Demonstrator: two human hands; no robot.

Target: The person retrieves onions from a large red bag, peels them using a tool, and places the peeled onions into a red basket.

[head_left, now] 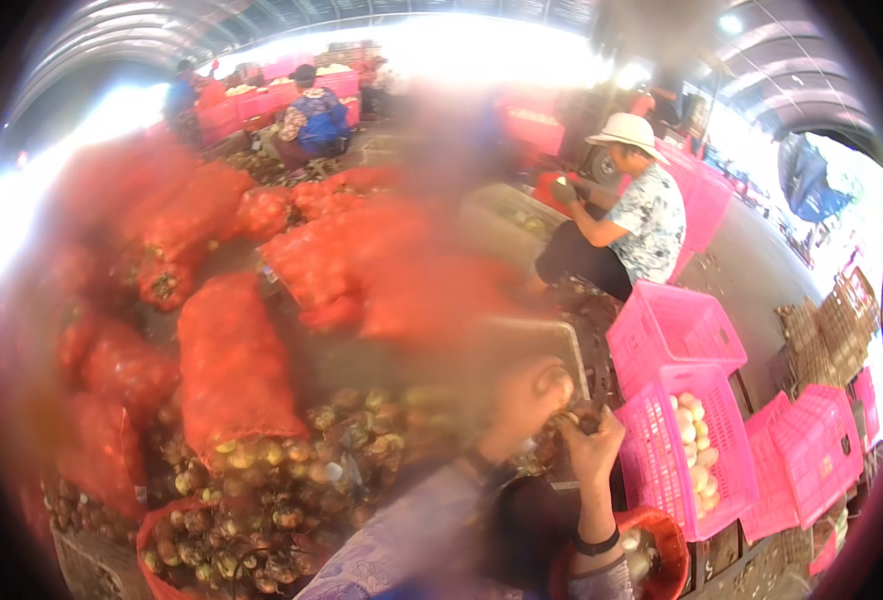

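My left hand (529, 392) is smeared by haze on the lens; its fingers are curled, and what they hold cannot be made out. Close beside it, my right hand (597, 447) is closed with the thumb raised, gripping a brown-skinned onion (573, 420) that is partly hidden by the fingers. Both hands are over a pale-rimmed tray (573, 350) with loose skins. Right of them, a pink crate (651, 455) holds several pale peeled onions (698, 455). Under my right forearm, a red basket (673, 552) contains more pale onions.
A heap of unpeeled onions (281, 505) spreads at lower left, around a tilted red mesh sack (236, 360). More red sacks (331, 255) lie beyond. Another pink crate (676, 325) stands at right. A person in a white hat (651, 215) sits working; others are farther back.
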